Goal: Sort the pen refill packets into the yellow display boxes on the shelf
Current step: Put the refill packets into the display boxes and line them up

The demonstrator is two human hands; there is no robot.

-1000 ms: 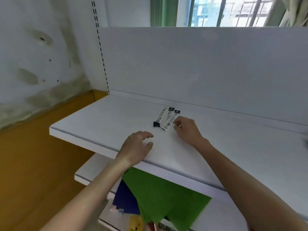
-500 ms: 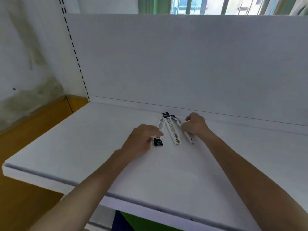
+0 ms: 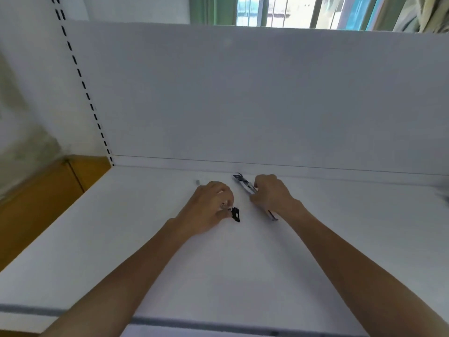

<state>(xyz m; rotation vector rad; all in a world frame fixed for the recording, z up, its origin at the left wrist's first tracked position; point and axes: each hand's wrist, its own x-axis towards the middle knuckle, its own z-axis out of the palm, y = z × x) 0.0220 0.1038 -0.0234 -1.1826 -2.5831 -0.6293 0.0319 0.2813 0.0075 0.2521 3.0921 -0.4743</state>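
White shelf (image 3: pixel 121 239); left grip (image 3: pixel 206 210) pinches black-ended refill packet (image 3: pixel 235 214); right grip (image 3: pixel 271 197) clasps white packet (image 3: pixel 243 183); sorting likely unstarted.

The shelf (image 3: pixel 170 263) is smooth and matt white, like painted metal, with a duller grey strip (image 3: pixel 194 323) along its front edge. The panel (image 3: pixel 243 93) behind has the same flat finish. The packets (image 3: pixel 244 184) look like thin, glossy plastic film. The wall (image 3: pixel 21 105) is rough, stained plaster above a smoother yellow painted band (image 3: pixel 36 203). The curtain (image 3: pixel 209 8) looks like green cloth.
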